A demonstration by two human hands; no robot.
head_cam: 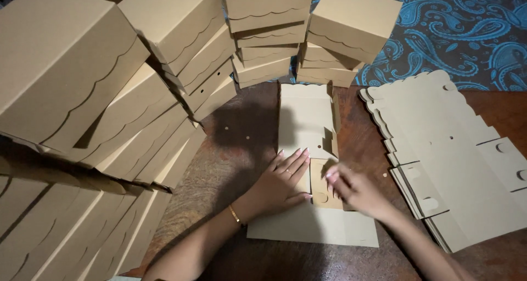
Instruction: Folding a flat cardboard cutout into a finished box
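From the head view, we see a flat die-cut cardboard blank (307, 149) lying on the dark wooden table (236, 144), running away from us down the middle. Our left hand (280, 185) lies flat on it, fingers (293, 163) spread and straight, gripping nothing, just pressing the sheet down beside a small side flap (321, 190). Our right hand (357, 190) rests on that flap from the other side, fingers loosely curled onto its edge; it is blurred, so we cannot tell whether it pinches the flap or only pushes it.

To fold this well, we judge that the left palm should sit right along the score line so the panel cannot lift, while the right hand brings the flap over evenly along its whole edge, not from one corner. A crooked crease here would likely leave the box walls out of square.

To the right, a stack of unfolded blanks (455, 160) with scalloped edges lies just beside the working sheet, partly over a blue paisley cloth (466, 34). To the left and ahead, finished boxes (164, 67) stand piled high and leaning, close to the work; we should keep our elbows in so as not to nudge them.
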